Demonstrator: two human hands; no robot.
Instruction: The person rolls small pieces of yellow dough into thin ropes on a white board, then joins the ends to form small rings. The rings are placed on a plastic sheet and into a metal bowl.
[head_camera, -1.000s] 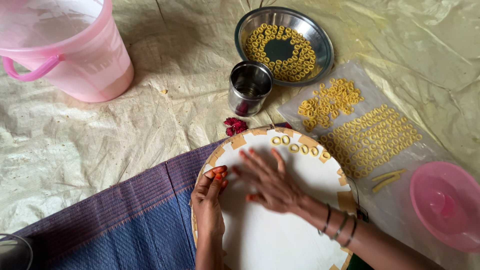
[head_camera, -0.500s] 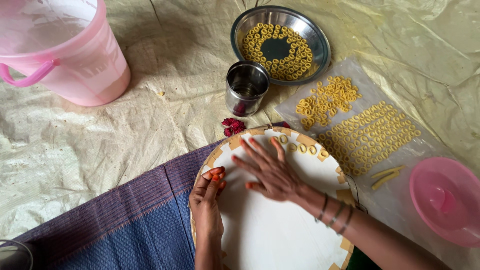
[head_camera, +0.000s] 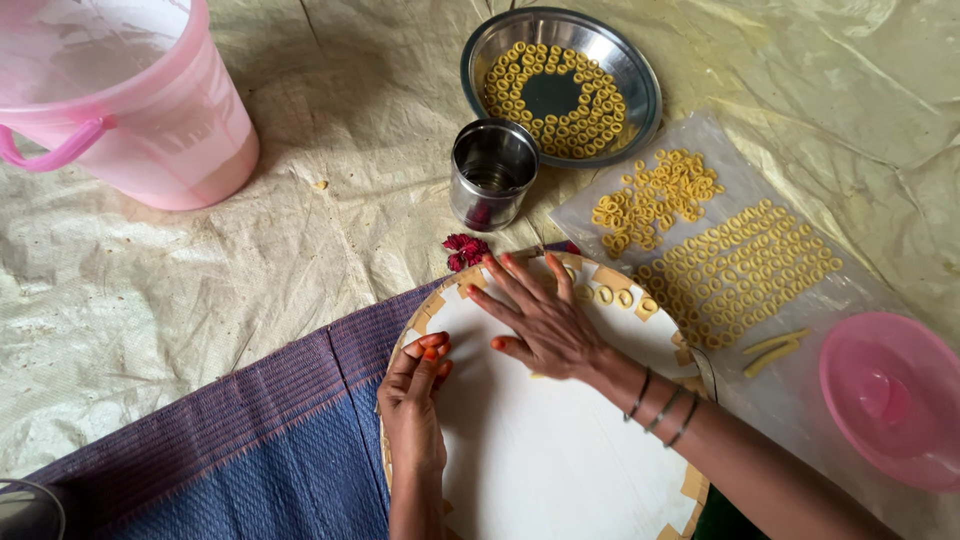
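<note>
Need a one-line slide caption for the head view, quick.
Right hand flat on white round board, left hand at its rim, yellow rings on plastic beside.

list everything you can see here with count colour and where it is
bucket: one, pink, top left
steel plate: one, silver, top centre, with yellow rings inside
steel cup: one, silver, below the plate
plastic sheet: one, clear, right, with many yellow rings laid on it
pink bowl: one, far right
red flower: one, at the board's top edge
round board: one, white, bottom centre, a few rings along its top rim
mat: one, purple and blue, bottom left
ground sheet: one, beige, under everything
bangles: three, dark, right wrist
left hand: at the board's left rim
right hand: flat on the board
</note>
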